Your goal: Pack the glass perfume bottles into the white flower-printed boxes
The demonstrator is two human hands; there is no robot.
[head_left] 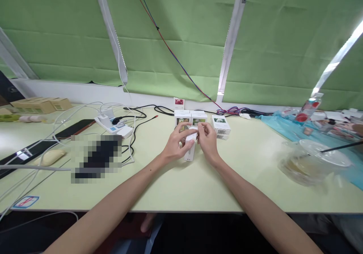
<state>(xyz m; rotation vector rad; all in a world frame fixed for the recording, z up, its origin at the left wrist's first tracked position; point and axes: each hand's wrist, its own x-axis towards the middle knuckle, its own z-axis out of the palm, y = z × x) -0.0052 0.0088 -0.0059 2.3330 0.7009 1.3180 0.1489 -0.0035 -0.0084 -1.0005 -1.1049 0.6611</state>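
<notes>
A small white carton (pixel 189 153) is held above the table between my two hands. My left hand (pixel 178 142) grips it from the left, thumb across its face and fingers curled round its far side. My right hand (pixel 208 137) is closed in a pinch at the carton's upper right end; its fingertips touch that end, and what exactly they pinch is too small to see. Just beyond my fingers stand white boxes with plant pictures (pixel 198 114), partly hidden by my hands. To the right of my right hand, similar boxes (pixel 221 122) are stacked.
A small box with a red picture (pixel 179 103) stands at the back. On the left are a power strip (pixel 113 125), tangled cables, a dark phone (pixel 75 128) and brown cartons (pixel 41 105). A lidded plastic cup with a straw (pixel 314 163) and a bottle (pixel 309 108) stand right.
</notes>
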